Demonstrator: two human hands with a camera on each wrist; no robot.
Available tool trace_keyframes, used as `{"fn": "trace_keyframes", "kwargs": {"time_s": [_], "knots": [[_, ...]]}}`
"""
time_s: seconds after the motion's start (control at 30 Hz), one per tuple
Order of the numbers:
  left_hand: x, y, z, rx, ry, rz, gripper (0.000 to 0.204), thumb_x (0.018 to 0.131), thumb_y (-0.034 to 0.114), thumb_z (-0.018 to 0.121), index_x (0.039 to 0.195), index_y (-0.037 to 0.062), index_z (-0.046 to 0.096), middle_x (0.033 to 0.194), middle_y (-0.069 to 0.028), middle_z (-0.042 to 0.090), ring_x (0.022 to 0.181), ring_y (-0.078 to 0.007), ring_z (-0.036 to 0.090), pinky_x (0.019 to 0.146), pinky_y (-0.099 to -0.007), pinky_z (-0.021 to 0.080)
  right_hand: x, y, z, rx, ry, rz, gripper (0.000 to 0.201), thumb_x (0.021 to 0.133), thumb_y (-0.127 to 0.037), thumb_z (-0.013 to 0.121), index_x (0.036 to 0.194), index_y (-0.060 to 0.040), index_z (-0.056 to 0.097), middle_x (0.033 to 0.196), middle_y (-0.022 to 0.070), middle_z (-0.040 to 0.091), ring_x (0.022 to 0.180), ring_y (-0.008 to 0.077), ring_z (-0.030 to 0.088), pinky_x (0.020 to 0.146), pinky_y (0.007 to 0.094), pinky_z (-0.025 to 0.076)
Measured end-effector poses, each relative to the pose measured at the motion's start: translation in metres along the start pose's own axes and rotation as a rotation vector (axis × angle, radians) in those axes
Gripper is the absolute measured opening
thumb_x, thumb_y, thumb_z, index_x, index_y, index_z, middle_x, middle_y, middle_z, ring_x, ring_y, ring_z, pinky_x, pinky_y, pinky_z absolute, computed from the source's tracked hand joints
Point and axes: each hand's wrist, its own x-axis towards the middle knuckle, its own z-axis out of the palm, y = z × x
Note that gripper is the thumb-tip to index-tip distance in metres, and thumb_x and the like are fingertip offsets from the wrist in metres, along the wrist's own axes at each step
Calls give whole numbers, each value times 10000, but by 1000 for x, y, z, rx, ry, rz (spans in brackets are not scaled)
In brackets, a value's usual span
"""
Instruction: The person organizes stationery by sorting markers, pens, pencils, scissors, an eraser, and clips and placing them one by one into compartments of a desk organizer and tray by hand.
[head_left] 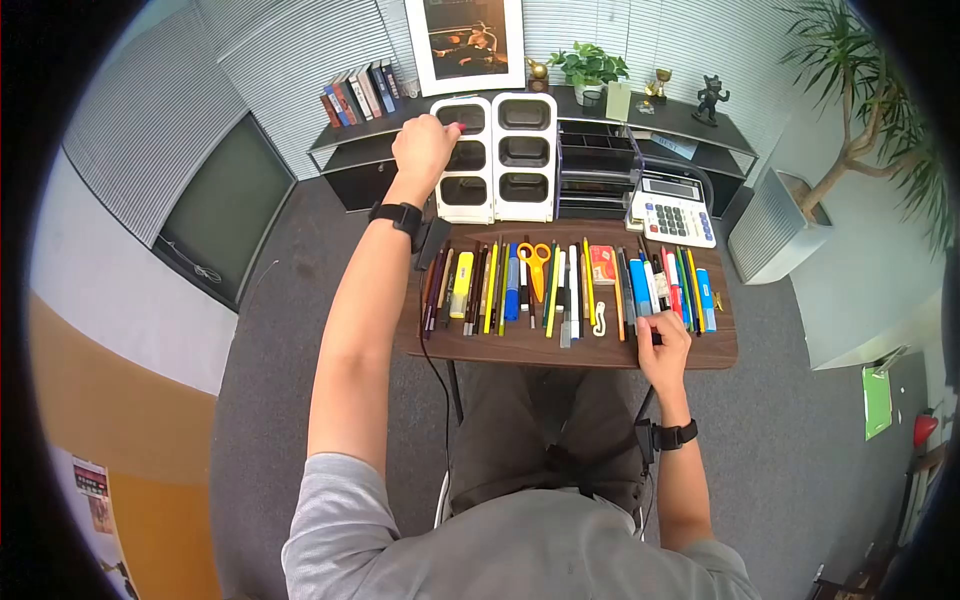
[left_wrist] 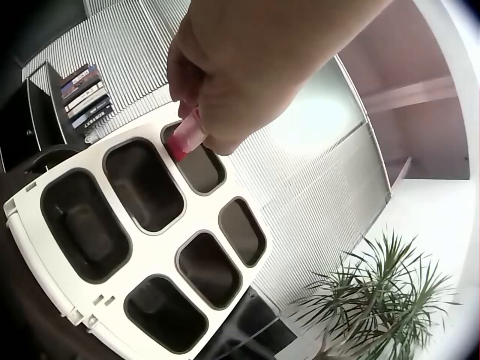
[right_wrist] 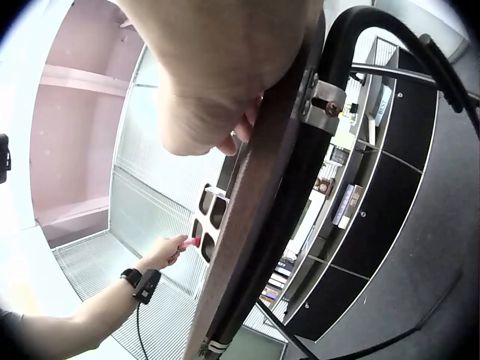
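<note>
My left hand (head_left: 421, 150) pinches a short pink stick with a red end (left_wrist: 185, 136), reaching over the back left compartment of a white organizer (head_left: 491, 150). The organizer has two columns of dark, deep compartments, and the stick's red end overlaps the compartment's rim in the left wrist view. My right hand (head_left: 666, 350) rests at the table's front edge, fingers loosely bent, close to a blue marker (head_left: 640, 287) and a row of pens. Its fingertips are partly hidden by the tabletop in the right wrist view.
Pencils, a yellow highlighter (head_left: 461, 285), orange scissors (head_left: 535, 268) and a red-and-white box (head_left: 603, 265) lie in a row on the brown table (head_left: 715, 350). Behind stand a white calculator (head_left: 678, 215) and a black tray rack (head_left: 597, 180). A cable (head_left: 440, 375) hangs by the left arm.
</note>
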Motion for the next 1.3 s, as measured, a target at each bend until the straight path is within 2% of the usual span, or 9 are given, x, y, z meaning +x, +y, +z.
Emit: {"fn": "trace_keyframes", "kwargs": {"time_s": [0.2, 0.37, 0.6, 0.67, 0.73, 0.83, 1.0, 1.07, 1.3], "knots": [[-5, 5, 8, 10, 148, 44, 622, 850, 549, 727, 1063, -26, 622, 1063, -224, 634, 957, -395, 684, 766, -459, 577, -1, 1, 1, 8, 7, 11, 107, 863, -35, 707, 788, 0, 639, 716, 112, 576, 684, 290, 576, 641, 374, 457], [-41, 17, -16, -40, 225, 214, 543, 887, 470, 713, 1177, 22, 616, 1046, -180, 624, 925, -371, 675, 731, -453, 569, 0, 1, 1, 11, 27, -2, 87, 858, -25, 707, 796, -2, 651, 717, 114, 579, 688, 288, 581, 640, 369, 460], [-182, 36, -36, -370, -49, 306, 260, 892, 317, 738, 939, 66, 688, 816, -83, 641, 729, -275, 654, 641, -387, 522, 1, 7, -2, 24, 101, 22, 64, 861, -24, 701, 814, -8, 661, 728, 103, 606, 674, 231, 596, 634, 348, 469], [-218, 34, -38, -418, -113, 306, 216, 875, 257, 762, 917, 56, 694, 780, -83, 626, 676, -261, 629, 607, -384, 500, 7, 7, -11, 9, 137, 220, 57, 887, -50, 685, 848, -12, 669, 742, 95, 628, 671, 185, 606, 624, 325, 475], [-247, 30, -38, -477, -140, 243, 185, 868, 218, 769, 915, 51, 705, 755, -81, 617, 633, -246, 614, 571, -359, 489, 23, 12, -25, -50, 223, 255, 100, 919, -107, 665, 934, -12, 691, 738, 95, 652, 628, 167, 608, 613, 314, 492], [-279, 26, -35, -552, -146, 208, 133, 864, 161, 770, 881, 43, 711, 712, -66, 589, 564, -193, 578, 520, -315, 463, 40, 31, -48, -210, 65, 423, 162, 926, -154, 673, 970, -1, 702, 672, 61, 649, 596, 135, 594, 587, 317, 477], [-305, 28, -33, -624, -163, 133, 102, 864, 128, 768, 852, 42, 715, 690, -44, 577, 525, -149, 555, 502, -284, 451, 49, 27, -41, -306, -89, 412, 174, 904, -188, 697, 970, -28, 714, 635, 90, 620, 569, 186, 597, 570, 348, 468], [-310, 26, -31, -636, -154, 103, 99, 866, 129, 767, 850, 45, 717, 689, -45, 580, 525, -154, 559, 502, -284, 453, 50, 15, -35, -287, -191, 440, 208, 889, -238, 702, 972, -48, 716, 684, 123, 652, 660, 309, 660, 618, 426, 501], [-312, 23, -29, -579, -144, 38, 119, 881, 136, 761, 880, 25, 719, 682, -47, 571, 552, -140, 537, 523, -283, 443, 46, -27, -9, -267, -358, 394, 241, 873, -261, 730, 972, -41, 726, 674, 124, 658, 663, 312, 668, 617, 425, 504]]}}
